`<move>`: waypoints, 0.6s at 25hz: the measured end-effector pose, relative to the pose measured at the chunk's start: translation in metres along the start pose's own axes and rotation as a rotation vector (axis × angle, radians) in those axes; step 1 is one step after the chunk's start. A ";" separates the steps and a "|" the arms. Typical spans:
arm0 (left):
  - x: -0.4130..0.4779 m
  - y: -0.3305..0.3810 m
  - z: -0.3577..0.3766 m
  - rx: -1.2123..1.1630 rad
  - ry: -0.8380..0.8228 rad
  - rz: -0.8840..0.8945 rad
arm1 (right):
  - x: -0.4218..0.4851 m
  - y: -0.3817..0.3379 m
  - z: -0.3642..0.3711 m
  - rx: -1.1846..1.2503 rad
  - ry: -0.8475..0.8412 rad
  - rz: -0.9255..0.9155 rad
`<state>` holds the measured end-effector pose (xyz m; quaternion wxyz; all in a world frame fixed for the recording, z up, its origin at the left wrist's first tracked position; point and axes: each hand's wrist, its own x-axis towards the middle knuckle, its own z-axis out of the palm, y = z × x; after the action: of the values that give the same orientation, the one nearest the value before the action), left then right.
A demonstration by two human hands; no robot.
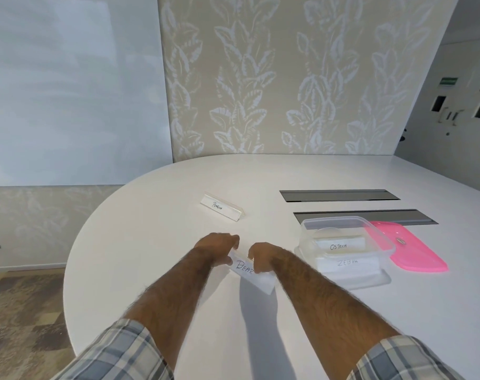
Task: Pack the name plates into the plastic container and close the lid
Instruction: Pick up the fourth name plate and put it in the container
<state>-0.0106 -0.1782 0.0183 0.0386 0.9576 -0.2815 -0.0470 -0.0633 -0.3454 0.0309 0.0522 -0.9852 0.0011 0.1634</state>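
— Clear plastic, I judge: the BEAR name plate (251,272) should be light, stiff and slick. Where do I hold it?

— By the folded ridge and ends, never the flat faces. My left hand (218,246) grips its far end and my right hand (260,256) pinches the ridge. Both are clamped on it, close together.

— Location?

— Between my hands, toward the table's (151,242) near edge, left of the plastic container (343,221).

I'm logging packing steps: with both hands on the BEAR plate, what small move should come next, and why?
Probably carry the BEAR plate to the right and lower it into the clear container. The left hand and right hand both grip it, the container stands open with the OSTRICH plate and ZEBRA plate inside, and the pink lid lies beside it.
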 end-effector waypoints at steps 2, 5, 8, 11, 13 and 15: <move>0.002 -0.002 0.001 -0.027 -0.024 -0.014 | 0.002 0.001 0.000 -0.010 0.001 0.008; 0.004 -0.004 0.002 -0.048 -0.078 -0.017 | 0.006 0.000 0.001 -0.058 -0.003 0.012; 0.003 -0.003 0.004 -0.037 -0.107 -0.024 | 0.005 0.003 0.003 -0.069 -0.002 0.005; 0.005 0.000 0.008 -0.038 -0.093 -0.034 | 0.003 0.009 0.003 -0.064 0.007 -0.001; 0.005 0.002 0.009 -0.043 -0.099 -0.040 | 0.001 0.013 0.001 -0.090 -0.016 0.000; 0.005 0.002 0.010 -0.051 -0.116 -0.039 | -0.002 0.017 0.002 -0.112 -0.028 0.012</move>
<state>-0.0082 -0.1828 0.0083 0.0458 0.9573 -0.2632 -0.1104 -0.0662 -0.3618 0.0285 -0.0042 -0.9842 -0.0031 0.1772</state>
